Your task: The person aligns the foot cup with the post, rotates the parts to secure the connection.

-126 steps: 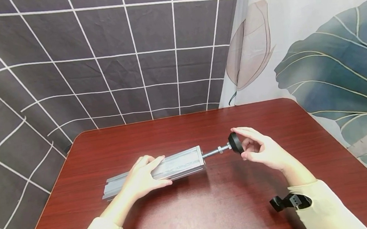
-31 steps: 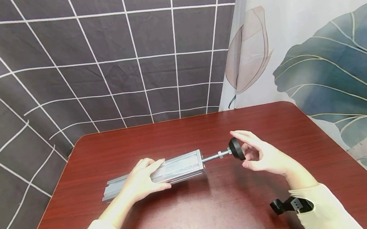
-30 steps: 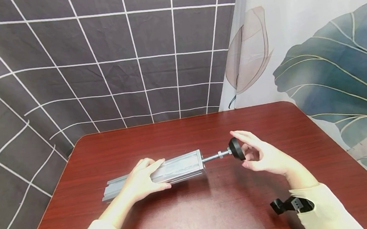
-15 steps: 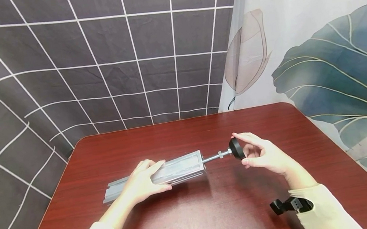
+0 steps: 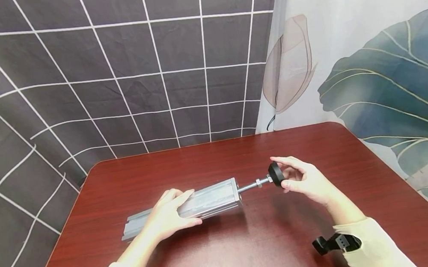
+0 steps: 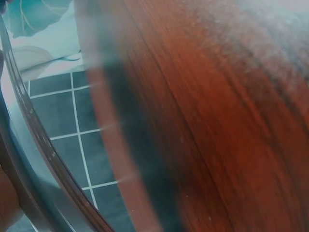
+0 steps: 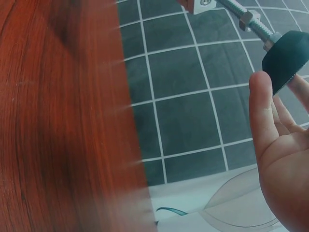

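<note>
My left hand (image 5: 167, 215) grips a silver aluminium extrusion (image 5: 216, 197) from above, with the thumb along its near side. In the left wrist view the extrusion (image 6: 36, 154) runs down the left edge. A levelling foot sticks out of the extrusion's right end: a threaded stud (image 5: 248, 187), a hex nut (image 5: 258, 183) partway along it, and a round black base (image 5: 276, 174). My right hand (image 5: 309, 182) pinches that base by its rim between thumb and fingers. Up close in the right wrist view, the thumb tip touches the black base (image 7: 285, 58), and a gap of thread shows between nut (image 7: 249, 20) and end plate.
Beneath both hands lies a reddish-brown wooden table (image 5: 225, 252). A dark grid-patterned curtain (image 5: 182, 46) hangs behind its far edge, and a white curtain with leaf prints (image 5: 388, 91) hangs to the right. Small black cameras (image 5: 336, 243) sit on the wrists.
The right fingers have shifted around the black base, the thumb moving up onto its rim. The left hand keeps its grip on the extrusion. The head view has tilted slightly upward.
</note>
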The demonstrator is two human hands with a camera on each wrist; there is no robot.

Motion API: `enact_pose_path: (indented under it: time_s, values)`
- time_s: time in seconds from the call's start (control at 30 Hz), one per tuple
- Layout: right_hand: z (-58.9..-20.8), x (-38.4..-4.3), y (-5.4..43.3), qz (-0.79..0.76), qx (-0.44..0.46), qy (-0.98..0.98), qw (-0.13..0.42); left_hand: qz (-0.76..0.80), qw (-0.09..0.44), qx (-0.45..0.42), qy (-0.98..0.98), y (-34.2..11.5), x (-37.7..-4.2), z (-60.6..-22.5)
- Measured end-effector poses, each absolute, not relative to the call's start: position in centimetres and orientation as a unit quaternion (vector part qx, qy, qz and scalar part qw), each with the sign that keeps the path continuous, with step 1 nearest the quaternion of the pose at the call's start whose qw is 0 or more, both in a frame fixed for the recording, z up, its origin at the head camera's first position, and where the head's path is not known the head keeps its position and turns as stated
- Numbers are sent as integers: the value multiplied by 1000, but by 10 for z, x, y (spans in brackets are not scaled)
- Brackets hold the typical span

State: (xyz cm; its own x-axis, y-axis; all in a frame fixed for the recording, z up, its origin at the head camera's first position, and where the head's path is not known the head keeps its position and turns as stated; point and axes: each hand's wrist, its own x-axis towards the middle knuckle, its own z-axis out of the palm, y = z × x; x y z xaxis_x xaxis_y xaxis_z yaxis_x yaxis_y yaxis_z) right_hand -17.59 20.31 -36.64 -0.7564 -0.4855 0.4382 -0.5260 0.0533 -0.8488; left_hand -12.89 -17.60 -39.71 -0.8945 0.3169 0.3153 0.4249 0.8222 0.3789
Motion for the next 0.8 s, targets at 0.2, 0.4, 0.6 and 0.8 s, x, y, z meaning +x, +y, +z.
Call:
enact_pose_path:
  time_s: [0.2, 0.4, 0.6, 0.8]
  values:
    - [-364, -176, 202, 594, 349, -724, 39, -225, 114, -194, -948, -176, -131, -395]
    - [-363, -175, 205, 579, 351, -736, 20, -222, 116, -198, -947, -176, -132, -397]
    - [-361, -175, 212, 562, 373, -738, -35, -214, 117, -200, -949, -176, -133, -400]
    - [-361, -175, 215, 565, 396, -717, -102, -218, 114, -191, -950, -179, -132, -402]
